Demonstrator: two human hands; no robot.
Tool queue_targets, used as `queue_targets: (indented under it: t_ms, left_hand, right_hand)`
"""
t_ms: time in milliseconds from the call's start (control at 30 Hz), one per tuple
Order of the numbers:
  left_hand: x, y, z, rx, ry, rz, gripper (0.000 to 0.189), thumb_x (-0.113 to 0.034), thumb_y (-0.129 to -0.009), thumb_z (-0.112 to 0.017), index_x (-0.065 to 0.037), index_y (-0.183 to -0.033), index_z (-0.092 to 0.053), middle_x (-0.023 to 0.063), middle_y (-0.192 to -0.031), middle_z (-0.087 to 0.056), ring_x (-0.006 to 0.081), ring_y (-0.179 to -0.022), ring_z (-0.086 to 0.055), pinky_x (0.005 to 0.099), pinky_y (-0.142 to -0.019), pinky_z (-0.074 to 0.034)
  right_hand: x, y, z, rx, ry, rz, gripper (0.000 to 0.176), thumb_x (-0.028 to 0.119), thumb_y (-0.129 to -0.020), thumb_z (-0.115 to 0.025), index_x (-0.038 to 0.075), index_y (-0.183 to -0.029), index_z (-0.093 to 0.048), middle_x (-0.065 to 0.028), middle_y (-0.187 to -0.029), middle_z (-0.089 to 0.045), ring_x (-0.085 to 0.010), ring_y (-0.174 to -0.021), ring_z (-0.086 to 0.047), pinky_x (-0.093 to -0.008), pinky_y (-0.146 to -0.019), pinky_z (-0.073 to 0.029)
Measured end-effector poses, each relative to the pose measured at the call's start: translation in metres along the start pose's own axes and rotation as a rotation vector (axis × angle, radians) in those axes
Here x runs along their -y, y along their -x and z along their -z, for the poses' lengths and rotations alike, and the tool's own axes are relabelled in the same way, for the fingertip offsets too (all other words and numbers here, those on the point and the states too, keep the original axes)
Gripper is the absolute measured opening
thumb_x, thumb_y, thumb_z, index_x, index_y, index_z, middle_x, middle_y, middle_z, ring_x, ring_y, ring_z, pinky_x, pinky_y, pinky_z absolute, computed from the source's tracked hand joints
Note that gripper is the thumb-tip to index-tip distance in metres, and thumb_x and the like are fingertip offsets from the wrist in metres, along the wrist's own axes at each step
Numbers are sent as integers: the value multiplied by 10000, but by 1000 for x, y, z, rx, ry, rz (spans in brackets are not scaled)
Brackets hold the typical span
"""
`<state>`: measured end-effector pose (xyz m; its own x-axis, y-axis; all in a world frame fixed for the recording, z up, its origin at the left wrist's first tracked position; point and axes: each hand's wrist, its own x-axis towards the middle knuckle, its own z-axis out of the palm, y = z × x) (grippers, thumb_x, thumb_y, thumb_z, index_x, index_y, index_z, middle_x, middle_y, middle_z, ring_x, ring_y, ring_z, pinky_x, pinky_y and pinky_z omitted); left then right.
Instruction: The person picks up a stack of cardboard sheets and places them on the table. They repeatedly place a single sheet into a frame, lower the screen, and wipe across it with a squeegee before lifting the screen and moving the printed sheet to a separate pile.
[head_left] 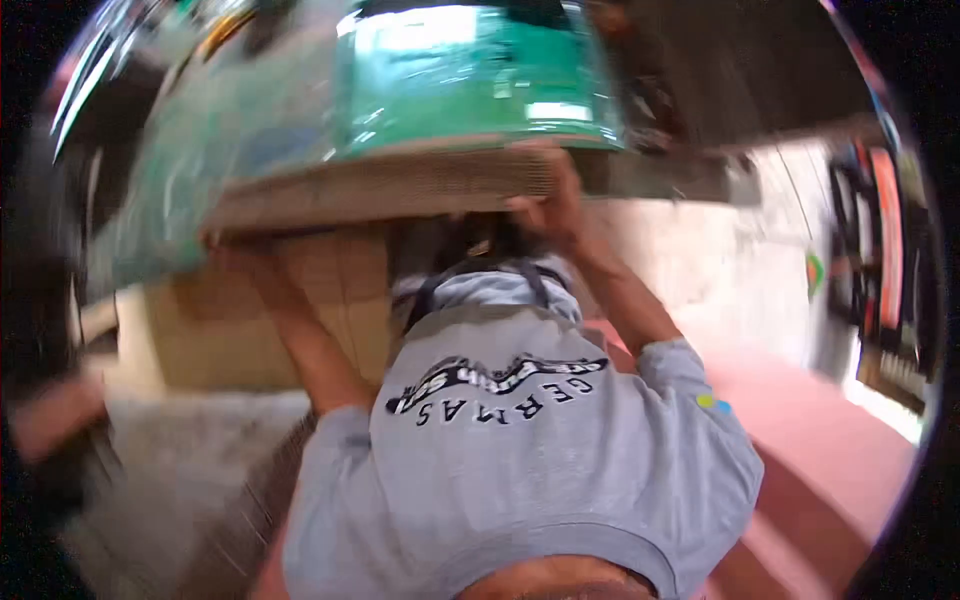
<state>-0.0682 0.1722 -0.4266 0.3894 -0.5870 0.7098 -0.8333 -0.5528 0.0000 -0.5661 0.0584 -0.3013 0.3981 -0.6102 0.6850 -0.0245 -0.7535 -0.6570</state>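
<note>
Brown, ribbed material formed the long strip (390,188) stretched between your hands. Your right hand (550,195) gripped its right end; your left hand (235,255) met the left end, too blurred to tell whether closed. Just beyond lay a glossy green sheet (470,95); nearer you, your grey shirt (530,460).

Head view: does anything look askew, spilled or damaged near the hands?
The brown strip looks askew: its end by the left hand sits lower in the picture than its end at the right hand, though the lens's curve may exaggerate that. No spill or damage stands out, but blur hides detail.
</note>
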Motion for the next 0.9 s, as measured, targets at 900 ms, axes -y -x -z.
queue_targets:
  t_ms: [900]
  left_hand:
    - [-82, -69, 111, 276, 1067, 489, 462, -352, -1041, -397, -3, -1114, -691, 117, -1258, -642, 216, -1186, -552, 338, -1044, -381]
  right_hand:
    - [25, -14, -20, -461, 28, -622, 284, 192, -1015, -434, 18, -1152, -611, -77, -1123, -630, -175, -1074, -549, -320, -990, -395]
